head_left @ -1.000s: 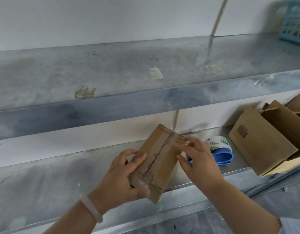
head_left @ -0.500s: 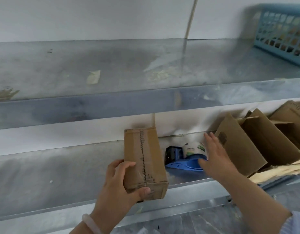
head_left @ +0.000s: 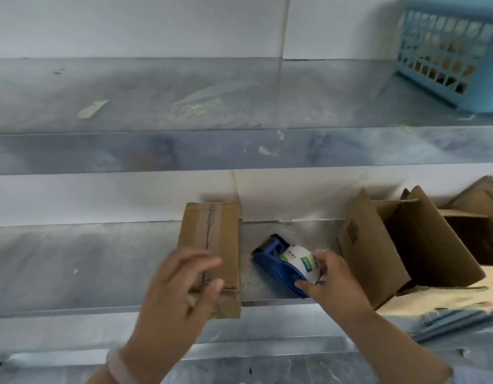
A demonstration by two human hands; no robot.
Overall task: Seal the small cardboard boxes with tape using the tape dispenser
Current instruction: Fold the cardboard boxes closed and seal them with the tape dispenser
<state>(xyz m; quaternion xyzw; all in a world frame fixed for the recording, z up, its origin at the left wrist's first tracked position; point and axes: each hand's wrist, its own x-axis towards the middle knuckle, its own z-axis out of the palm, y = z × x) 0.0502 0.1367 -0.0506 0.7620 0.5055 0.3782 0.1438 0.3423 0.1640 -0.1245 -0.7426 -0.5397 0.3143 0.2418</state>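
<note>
Done: the small box (head_left: 212,236), lying just left of the tape dispenser (head_left: 278,261) on the lower shelf (head_left: 101,259), already carries tape down its top seam.
Left to do: the open boxes (head_left: 378,253) right of the dispenser stand with flaps up, untaped. I'd judge they come next.
Right hand (head_left: 336,284): reaching in from the near side, fingers and thumb curled round the dispenser's roll and blue body.
Left hand (head_left: 179,295): over the taped box's near end, blurred. Whether its fingers grip, I cannot tell.
</note>
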